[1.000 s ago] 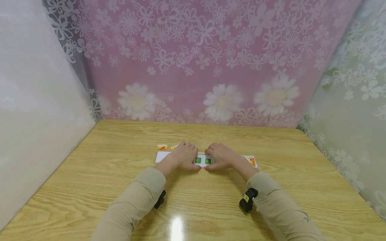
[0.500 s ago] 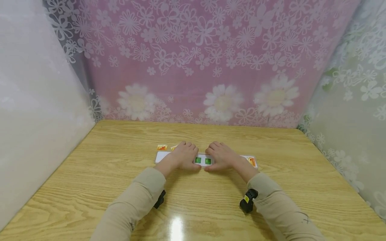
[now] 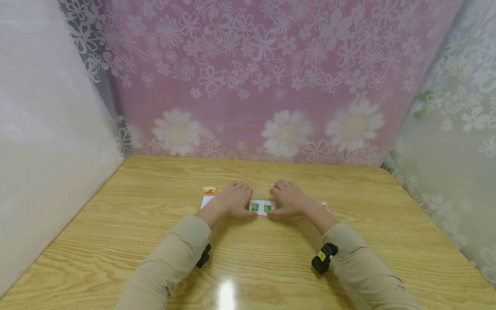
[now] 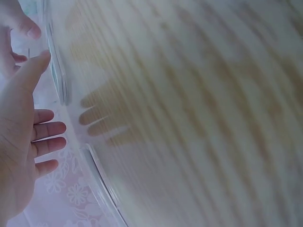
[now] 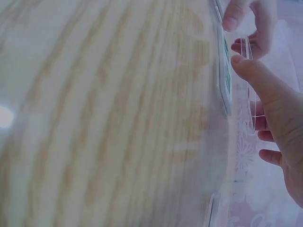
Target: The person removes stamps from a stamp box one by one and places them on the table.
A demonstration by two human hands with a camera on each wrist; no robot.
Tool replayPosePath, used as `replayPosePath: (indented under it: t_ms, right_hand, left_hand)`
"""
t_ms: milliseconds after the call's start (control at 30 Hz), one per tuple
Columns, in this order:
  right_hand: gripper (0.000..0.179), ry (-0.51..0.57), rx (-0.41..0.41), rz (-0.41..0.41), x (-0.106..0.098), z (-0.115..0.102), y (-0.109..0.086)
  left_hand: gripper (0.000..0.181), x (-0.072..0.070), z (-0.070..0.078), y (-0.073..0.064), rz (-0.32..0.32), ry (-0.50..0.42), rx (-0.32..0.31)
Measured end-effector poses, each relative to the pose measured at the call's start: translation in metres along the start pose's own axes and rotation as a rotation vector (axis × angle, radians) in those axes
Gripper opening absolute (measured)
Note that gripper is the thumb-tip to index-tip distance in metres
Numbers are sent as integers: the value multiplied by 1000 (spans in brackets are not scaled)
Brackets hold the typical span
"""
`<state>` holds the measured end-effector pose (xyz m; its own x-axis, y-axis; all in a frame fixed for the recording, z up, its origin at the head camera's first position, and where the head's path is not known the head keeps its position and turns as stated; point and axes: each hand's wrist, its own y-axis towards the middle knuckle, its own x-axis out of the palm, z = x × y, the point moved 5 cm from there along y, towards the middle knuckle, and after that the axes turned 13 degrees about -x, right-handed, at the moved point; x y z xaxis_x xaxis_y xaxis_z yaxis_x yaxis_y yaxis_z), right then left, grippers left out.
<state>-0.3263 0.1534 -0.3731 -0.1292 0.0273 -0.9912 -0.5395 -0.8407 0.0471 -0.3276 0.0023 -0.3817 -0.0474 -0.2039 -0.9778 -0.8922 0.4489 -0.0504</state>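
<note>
In the head view both hands are over a flat white case (image 3: pixel 261 207) with two green pictures, lying on the table. My left hand (image 3: pixel 234 201) grips it at its left end, thumb on the near edge and fingers toward the far side. My right hand (image 3: pixel 292 201) pinches a thin clear plastic cover (image 5: pixel 248 97) between thumb and fingers. In the right wrist view that cover stands a little off the case's green-pictured face. The left wrist view shows my left thumb at the case's edge, the lower fingers spread loosely.
A white panel (image 3: pixel 207 201) shows beyond my left wrist, and another with an orange picture (image 3: pixel 324 206) beyond my right, both partly hidden. A small orange and yellow card (image 3: pixel 209 190) lies behind on the wooden table (image 3: pixel 248 267). Flowered curtains surround the table.
My right hand has risen and shifted slightly right, bringing the clear cover off the case. The left hand has barely moved. The right panel is now more covered by my right wrist.
</note>
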Motion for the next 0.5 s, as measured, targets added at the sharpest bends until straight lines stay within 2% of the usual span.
replayPosePath:
  t_ms: [167, 500]
  right_hand:
    - [68, 4, 11, 24, -5, 1, -6]
    - [67, -12, -35, 49, -16, -11, -22]
  left_hand:
    - [82, 2, 1, -1, -1, -20, 12]
    - [76, 5, 1, -2, -11, -11, 29]
